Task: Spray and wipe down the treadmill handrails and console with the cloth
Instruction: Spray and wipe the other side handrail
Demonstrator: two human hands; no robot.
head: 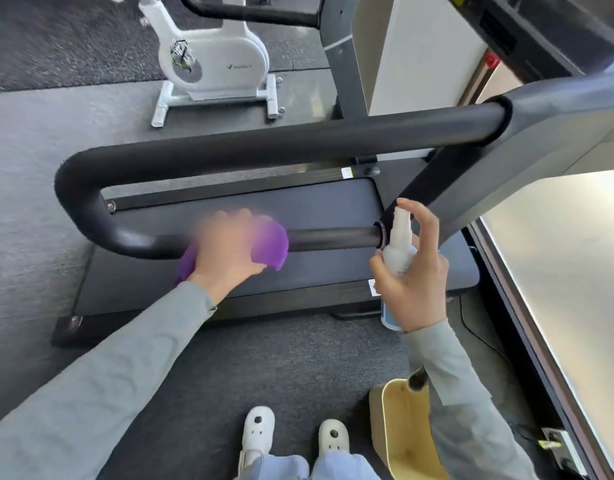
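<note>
Looking down at: a black treadmill with a dark belt deck (298, 209), seen from beside it on grey carpet
Left hand (225, 249): blurry, but it's clamped over a purple cloth (270, 245), pressing it round the near rail
Purple cloth: wrapped on the lower black padded handrail tube (333, 239), roughly mid-length, a bit hanging below the wrist
Right hand (414, 275): grasping a small white plastic spray bottle (397, 251), index finger (425, 216) lifted and curved over the nozzle top
Spray bottle: upright, just beside the spot where the lower rail meets the grey upright, nozzle end near the rail
Upper rail (264, 150): thick black foam bar that loops round at the left into the lower one
Console: can't really tell, only a dark edge at top right
Behind: white exercise bike (212, 60) on the floor
By the feet: white clogs (258, 433) and a cream-yellow bin (402, 434)
</note>
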